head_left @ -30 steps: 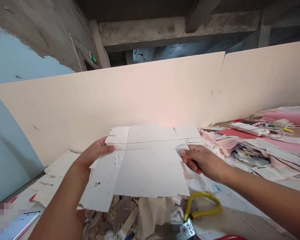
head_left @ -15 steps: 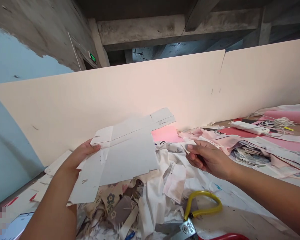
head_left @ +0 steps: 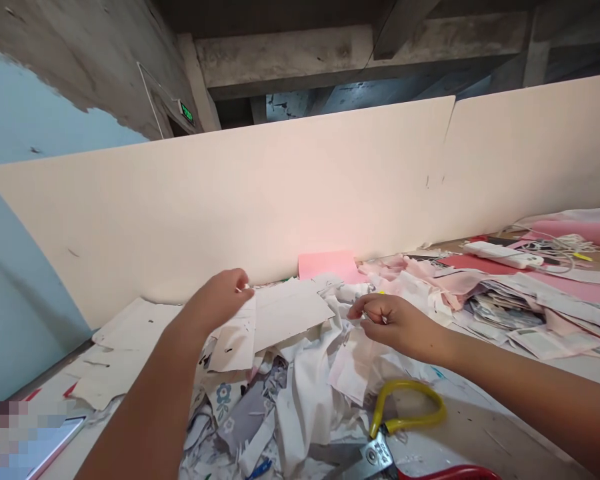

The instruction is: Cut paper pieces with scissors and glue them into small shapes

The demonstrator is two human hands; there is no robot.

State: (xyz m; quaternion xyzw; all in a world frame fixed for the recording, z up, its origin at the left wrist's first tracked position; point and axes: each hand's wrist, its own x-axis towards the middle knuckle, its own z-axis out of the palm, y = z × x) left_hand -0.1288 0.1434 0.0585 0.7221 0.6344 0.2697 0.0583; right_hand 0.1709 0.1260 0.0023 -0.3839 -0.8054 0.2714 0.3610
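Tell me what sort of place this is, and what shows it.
Probably a fabric-cutting or sewing workshop in a rough, unfinished-looking building: large scissors lie beside a heap of fabric scraps, and bare concrete beams run overhead.

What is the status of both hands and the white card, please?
Left hand at white card, contact unclear. Right hand half-curled, apart from it. Card over fabric scraps. Scissors nearby, not between hands.
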